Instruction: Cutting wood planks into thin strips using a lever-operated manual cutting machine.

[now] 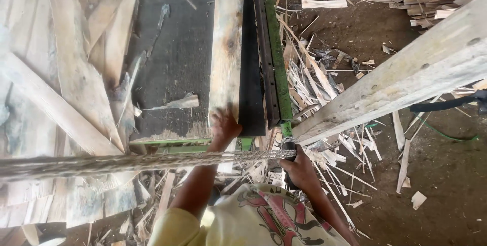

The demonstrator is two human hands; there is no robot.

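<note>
The left hand (223, 126) rests flat on the near end of a pale wooden plank (227, 53), fingers spread over the wood and pressing down on it. The plank runs straight away from that hand along a dark machine bed (177, 48), with a green metal rail (276, 58) just to the hand's right side and running the same way. A small splinter of wood (175, 104) lies on the bed just left of the hand.

The right hand (300, 170) sits lower and to the right of the left one, curled around a dark handle (288, 162) below the end of the green rail; its fingers are wrapped shut on the handle. A thick twisted rope (127, 164) stretches across from the far left and ends at the handle, just beside the right hand's knuckles and passing over the left forearm.

Above and to the right of the right hand, a broad grey timber beam (406, 68) slants upward away from it. Beyond both hands, thin wood offcuts (324, 88) lie scattered over the dirt floor (446, 175). Left of the left hand, rough boards (56, 73) are stacked in a loose heap.
</note>
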